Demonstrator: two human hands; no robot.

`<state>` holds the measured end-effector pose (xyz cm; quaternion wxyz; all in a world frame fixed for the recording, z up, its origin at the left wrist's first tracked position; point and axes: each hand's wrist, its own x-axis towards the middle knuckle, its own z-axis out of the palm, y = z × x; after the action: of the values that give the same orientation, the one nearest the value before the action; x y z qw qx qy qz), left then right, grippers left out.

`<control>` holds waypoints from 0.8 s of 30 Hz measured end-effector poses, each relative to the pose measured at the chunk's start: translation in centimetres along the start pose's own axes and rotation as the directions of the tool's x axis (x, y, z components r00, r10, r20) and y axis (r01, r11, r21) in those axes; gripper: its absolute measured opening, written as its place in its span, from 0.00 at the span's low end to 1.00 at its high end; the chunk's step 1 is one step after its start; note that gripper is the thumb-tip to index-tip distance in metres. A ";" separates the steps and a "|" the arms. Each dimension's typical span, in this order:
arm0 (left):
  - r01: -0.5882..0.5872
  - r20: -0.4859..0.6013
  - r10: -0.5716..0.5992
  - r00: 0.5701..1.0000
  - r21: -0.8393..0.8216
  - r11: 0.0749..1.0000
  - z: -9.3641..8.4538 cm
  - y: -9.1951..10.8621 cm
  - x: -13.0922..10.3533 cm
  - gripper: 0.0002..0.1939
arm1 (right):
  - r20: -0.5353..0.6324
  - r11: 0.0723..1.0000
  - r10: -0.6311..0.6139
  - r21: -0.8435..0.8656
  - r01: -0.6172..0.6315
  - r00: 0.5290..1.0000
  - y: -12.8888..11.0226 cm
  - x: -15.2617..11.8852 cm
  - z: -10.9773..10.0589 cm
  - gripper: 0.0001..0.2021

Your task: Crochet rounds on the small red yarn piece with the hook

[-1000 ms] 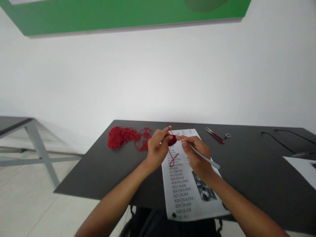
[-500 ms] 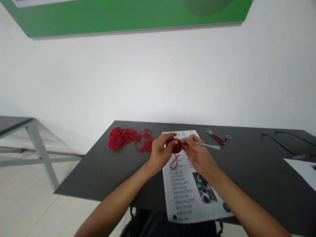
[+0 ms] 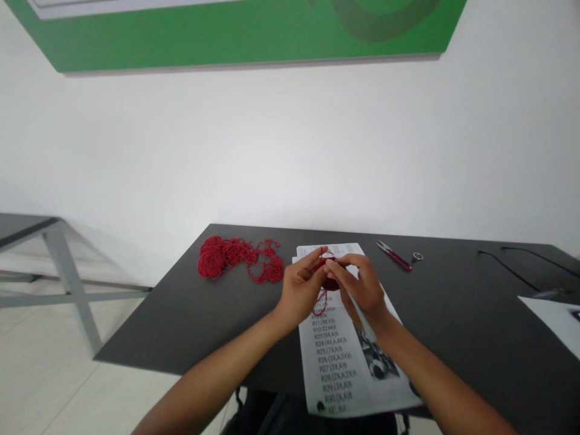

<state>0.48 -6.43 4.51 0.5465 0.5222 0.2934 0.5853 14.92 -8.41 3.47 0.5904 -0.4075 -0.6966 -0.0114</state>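
Pinching red crochet (image 3: 331, 284), your left hand (image 3: 298, 291) at its left | your right hand (image 3: 366, 291) gripping grey hook (image 3: 367, 324), slanting toward you

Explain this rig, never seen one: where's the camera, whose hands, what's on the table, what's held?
There is no machine: these are one person's bare hands, seen from a camera worn on the head, looking forward and down. The left hand pinches a small red yarn piece. The right hand, close against it, holds a grey-handled tool; its tip is hidden. On the dark table lie a red yarn ball with loose tangles, printed paper beneath the hands, red-handled snips and, farther right, another sheet.
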 end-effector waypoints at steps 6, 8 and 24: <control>0.114 0.031 -0.110 0.993 -0.192 0.975 -0.2 0.4 0.5 0.23 | 0.048 0.997 -0.011 0.075 0.007 0.999 -0.3 0.2 -0.4 0.10; 0.086 0.029 -0.082 0.996 -0.193 0.977 -0.5 0.8 0.8 0.23 | 0.092 0.961 0.107 0.244 -0.127 0.990 -1.0 0.7 -0.7 0.07; 0.160 0.153 -0.114 0.982 -0.341 0.926 -1.3 2.6 1.3 0.23 | 0.229 0.894 0.132 0.394 -0.216 0.964 -1.6 1.8 -2.6 0.07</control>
<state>-1.39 -5.54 6.84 0.6886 0.4311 0.1835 0.5534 16.15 -9.74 6.50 0.5905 -0.3327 -0.6983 0.2302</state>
